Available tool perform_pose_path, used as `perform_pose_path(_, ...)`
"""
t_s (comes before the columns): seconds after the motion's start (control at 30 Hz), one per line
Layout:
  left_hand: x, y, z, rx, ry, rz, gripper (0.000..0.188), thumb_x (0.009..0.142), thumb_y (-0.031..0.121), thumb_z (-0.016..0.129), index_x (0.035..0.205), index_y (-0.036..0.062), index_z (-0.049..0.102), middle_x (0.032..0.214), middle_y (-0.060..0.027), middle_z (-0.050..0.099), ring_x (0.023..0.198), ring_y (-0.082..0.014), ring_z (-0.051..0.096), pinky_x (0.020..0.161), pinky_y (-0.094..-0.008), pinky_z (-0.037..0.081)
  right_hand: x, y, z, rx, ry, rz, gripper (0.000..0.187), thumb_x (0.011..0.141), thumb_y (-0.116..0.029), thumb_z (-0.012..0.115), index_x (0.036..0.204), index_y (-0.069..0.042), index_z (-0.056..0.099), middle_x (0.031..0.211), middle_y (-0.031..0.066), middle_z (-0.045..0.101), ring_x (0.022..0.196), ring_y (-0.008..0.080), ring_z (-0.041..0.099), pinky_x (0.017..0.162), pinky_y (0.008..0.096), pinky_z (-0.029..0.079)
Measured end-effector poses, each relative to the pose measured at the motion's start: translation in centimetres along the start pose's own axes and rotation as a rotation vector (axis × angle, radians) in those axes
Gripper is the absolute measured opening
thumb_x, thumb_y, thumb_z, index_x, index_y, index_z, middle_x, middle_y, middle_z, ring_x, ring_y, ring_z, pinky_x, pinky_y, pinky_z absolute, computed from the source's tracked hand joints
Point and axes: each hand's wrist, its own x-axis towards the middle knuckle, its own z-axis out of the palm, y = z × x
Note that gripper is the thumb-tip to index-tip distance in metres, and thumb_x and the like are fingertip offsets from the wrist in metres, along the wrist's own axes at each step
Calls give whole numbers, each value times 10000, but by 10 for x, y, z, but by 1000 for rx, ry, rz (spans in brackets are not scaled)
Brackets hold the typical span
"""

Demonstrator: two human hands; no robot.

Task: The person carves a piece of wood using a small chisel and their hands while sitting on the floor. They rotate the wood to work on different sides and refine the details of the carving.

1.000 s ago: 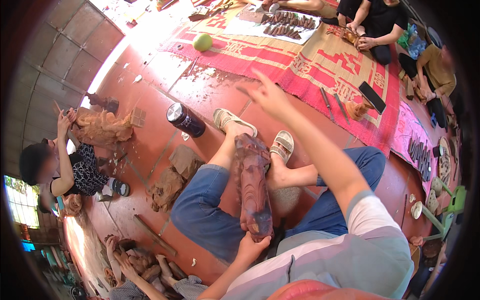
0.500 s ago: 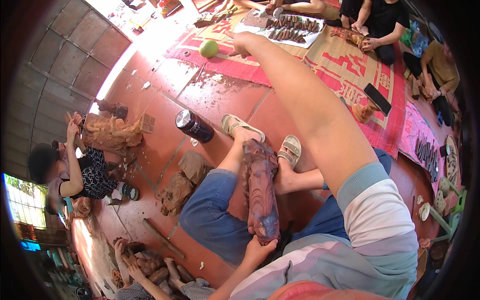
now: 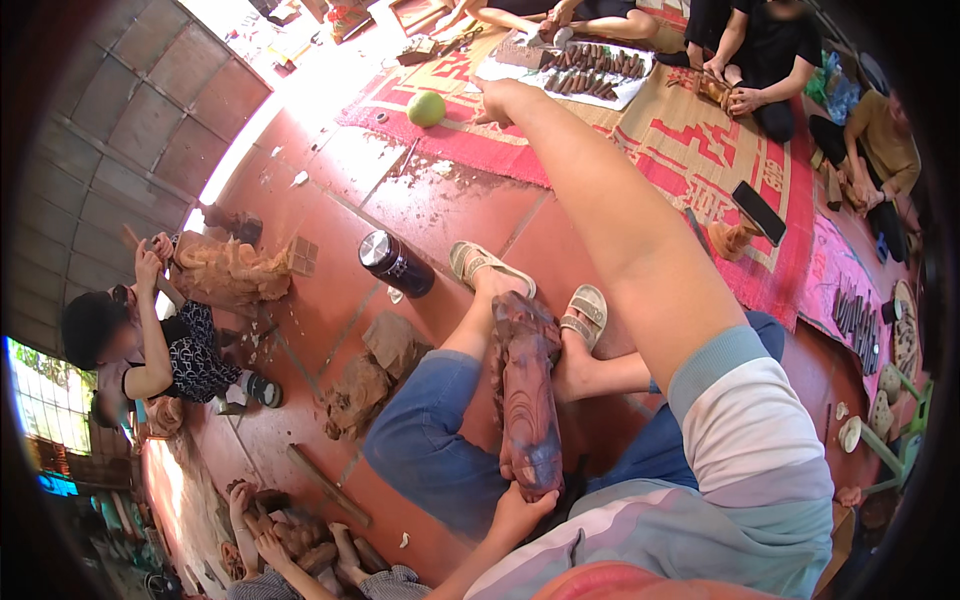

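Observation:
A dark reddish wood carving (image 3: 530, 400) lies lengthwise between my knees, its far end by my sandalled feet. My left hand (image 3: 520, 510) is closed around its near end, fingers against the rounded base. My right arm is stretched far forward. My right hand (image 3: 494, 102) is over the edge of the patterned mat (image 3: 490, 152), nothing visible in it, fingers partly extended. Just left of that hand sits a round green fruit (image 3: 426, 109). Beyond it, rows of wooden-handled carving tools (image 3: 595, 72) lie on a white cloth (image 3: 632, 92).
A dark flask (image 3: 397, 264) stands left of my feet, near rough wood chunks (image 3: 362, 385) and a stick (image 3: 328, 484). Left, a person works at a large carving (image 3: 232, 268); another is at lower left. More people sit on the far side. A phone (image 3: 759, 213) stands propped at right.
The whole view has shifted slightly, so things sit a little lower and further right. My right hand's fingers look a bit more lowered. My left hand keeps its hold on the carving.

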Motion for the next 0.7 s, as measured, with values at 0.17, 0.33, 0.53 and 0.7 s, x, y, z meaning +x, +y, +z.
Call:
perform_pose_path(0.17, -4, 7, 0, 19, 8, -17, 651, 756, 420, 752, 1190, -33, 577, 1093, -194, 686, 1041, -305, 661, 907, -354, 490, 6, -15, -6, 207, -120, 144, 852, 931, -206, 626, 1530, -453, 73, 1328, 86, 596, 1095, 252, 621, 908, 453, 512)
perform_pose_path(0.33, -5, 3, 1, 57, 19, -36, 656, 756, 432, 750, 1182, -38, 580, 1091, -201, 686, 1047, -306, 661, 900, -360, 493, 5, -25, -4, 186, -164, 101, 870, 905, -229, 654, 1521, -477, 92, 1396, 83, 538, 1118, 261, 614, 909, 443, 515)
perform_pose_path(0.53, -9, 15, 0, 50, 36, -8, 640, 757, 437, 746, 1165, -32, 594, 1052, -199, 698, 1021, -318, 670, 895, -366, 496, 20, -12, 4, 64, -95, 82, 937, 883, -353, 695, 1544, -349, 32, 1086, 98, 671, 909, 249, 655, 807, 405, 548)
perform_pose_path(0.7, -10, 19, -1, 56, 32, -15, 651, 754, 439, 748, 1160, -45, 591, 1054, -204, 698, 1014, -320, 673, 885, -364, 502, 8, -15, 17, 86, -55, -130, 979, 856, -350, 741, 1559, -271, 64, 1018, 164, 709, 868, 269, 670, 790, 400, 551)
